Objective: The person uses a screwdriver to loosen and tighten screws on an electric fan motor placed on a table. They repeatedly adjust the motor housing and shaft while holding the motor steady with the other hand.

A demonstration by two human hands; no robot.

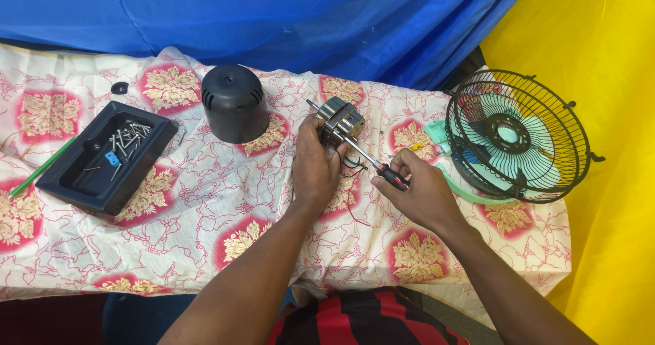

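Nearest the camera, two bare forearms reach forward over a table draped in a white cloth with red and cream floral squares (205,202).

The right hand (419,191) is curled around a screwdriver with a black and red handle (394,176); the fingers are folded tight on the handle, and its steel shaft slants up and left so that the tip meets the motor. The angle looks chosen to bring the tip square onto a fastener, though the fastener itself cannot be made out.

The left hand (315,164) lies just beside the right, its fingers wrapped together over the near side of a small metal fan motor with a bare steel shaft (341,121). The motor rests on the cloth at table centre, and the grip appears meant to steady it against the tool's push. Thin dark wires trail from it toward the person.

To the left sits a black rectangular plastic tray (75,181) holding loose screws, evidently to keep them from scattering. A green pencil-like stick (41,168) lies at its outer edge.

Farther back stands a black domed plastic motor cover (234,103), set apart from the motor. At far right, a black wire fan guard enclosing pale green blades (518,137) lies tilted near the table's edge.
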